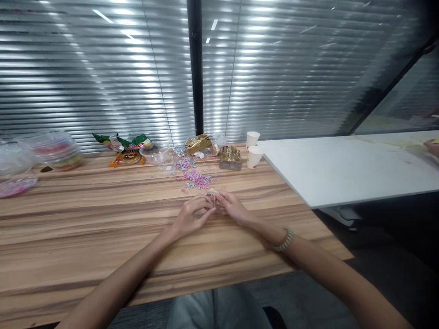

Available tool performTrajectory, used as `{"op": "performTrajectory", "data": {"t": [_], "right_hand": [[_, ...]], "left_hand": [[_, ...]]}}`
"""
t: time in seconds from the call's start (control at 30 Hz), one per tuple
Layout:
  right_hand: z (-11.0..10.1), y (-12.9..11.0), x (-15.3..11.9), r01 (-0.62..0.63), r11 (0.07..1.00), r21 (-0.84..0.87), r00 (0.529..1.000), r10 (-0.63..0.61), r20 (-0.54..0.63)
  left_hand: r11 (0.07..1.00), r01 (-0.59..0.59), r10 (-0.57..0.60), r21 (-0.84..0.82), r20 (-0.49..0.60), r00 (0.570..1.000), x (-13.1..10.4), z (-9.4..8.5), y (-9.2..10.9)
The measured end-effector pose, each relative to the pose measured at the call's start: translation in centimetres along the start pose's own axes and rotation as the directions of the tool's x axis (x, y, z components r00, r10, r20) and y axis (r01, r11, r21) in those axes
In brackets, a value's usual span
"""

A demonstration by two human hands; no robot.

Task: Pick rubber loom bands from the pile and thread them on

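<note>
Both forearms reached out from me over the wooden table (103,237), a beaded bracelet (284,239) on the right wrist. At their ends my left hand (190,217) and right hand (233,208) met fingertip to fingertip, each closed in a fine pinch around one small pale piece (211,196) held between them just above the tabletop; what exactly it was I could not tell, as it was too small and partly hidden by my fingers. Just beyond the hands lay a scatter of pink and pastel bits (196,178) on the table. Behind that scatter stood a clear plastic bowl (155,154), gold snack wrappers (199,143) and a green packet (135,141); to the right of the scatter stood two paper cups (254,147), beside the edge of a white table (343,169). Far left of the scatter sat stacked clear tubs (55,148). To handle so tiny a piece well, I judged it best to keep the pinch light, rest my wrists on the wood for steadiness, and work close to the scatter.
</note>
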State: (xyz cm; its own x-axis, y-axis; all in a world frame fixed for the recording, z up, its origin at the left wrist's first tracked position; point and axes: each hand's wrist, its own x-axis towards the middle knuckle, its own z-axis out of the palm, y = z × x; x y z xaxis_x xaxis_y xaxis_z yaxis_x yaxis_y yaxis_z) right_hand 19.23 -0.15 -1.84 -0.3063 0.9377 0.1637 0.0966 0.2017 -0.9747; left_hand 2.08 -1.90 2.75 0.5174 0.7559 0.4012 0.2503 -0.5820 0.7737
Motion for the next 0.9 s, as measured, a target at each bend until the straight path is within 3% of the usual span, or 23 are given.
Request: {"op": "performTrajectory", "data": {"t": [0.13,0.2,0.27,0.33,0.4,0.5,0.57,0.67,0.77,0.9], "right_hand": [[-0.2,-0.9,-0.6,0.18,0.96,-0.215,0.979,-0.196,-0.057],[-0.7,-1.0,-0.7,0.335,0.858,-0.39,0.936,-0.351,0.031],[-1.3,-1.0,-0.7,0.476,0.722,-0.503,0.876,-0.438,0.201],[-1.8,-0.9,-0.6,0.554,0.596,-0.581,0.831,-0.445,0.335],[-2.2,-0.8,-0.5,0.559,0.491,-0.668,0.824,-0.419,0.381],[-2.1,-0.9,-0.6,0.513,0.408,-0.755,0.847,-0.385,0.367],[-1.7,-0.8,-0.7,0.481,0.427,-0.766,0.865,-0.375,0.334],[-1.1,-0.5,-0.8,0.457,0.539,-0.707,0.881,-0.384,0.277],[-0.8,0.0,-0.9,0.448,0.647,-0.617,0.89,-0.389,0.238],[-0.8,0.3,-0.8,0.418,0.7,-0.579,0.907,-0.357,0.223]], "left_hand": [[0.93,0.23,-0.224,-0.287,0.053,0.973,0.1,0.4,-0.9],[0.83,0.331,-0.332,-0.449,0.079,0.94,0.3,0.8,-1.9],[0.715,0.41,-0.427,-0.566,0.112,0.898,0.4,1.2,-2.7],[0.624,0.449,-0.496,-0.64,0.119,0.86,0.5,1.3,-3.1],[0.589,0.456,-0.532,-0.667,0.105,0.84,0.5,1.2,-2.9],[0.653,0.455,-0.517,-0.605,0.084,0.852,0.5,0.9,-2.5],[0.738,0.412,-0.454,-0.534,0.058,0.889,0.5,0.7,-2.4],[0.824,0.316,-0.362,-0.471,-0.008,0.932,0.6,0.9,-2.6],[0.83,0.303,-0.383,-0.469,-0.083,0.92,0.6,1.1,-3.0],[0.816,0.318,-0.433,-0.482,-0.145,0.89,0.5,1.3,-3.0]]}}
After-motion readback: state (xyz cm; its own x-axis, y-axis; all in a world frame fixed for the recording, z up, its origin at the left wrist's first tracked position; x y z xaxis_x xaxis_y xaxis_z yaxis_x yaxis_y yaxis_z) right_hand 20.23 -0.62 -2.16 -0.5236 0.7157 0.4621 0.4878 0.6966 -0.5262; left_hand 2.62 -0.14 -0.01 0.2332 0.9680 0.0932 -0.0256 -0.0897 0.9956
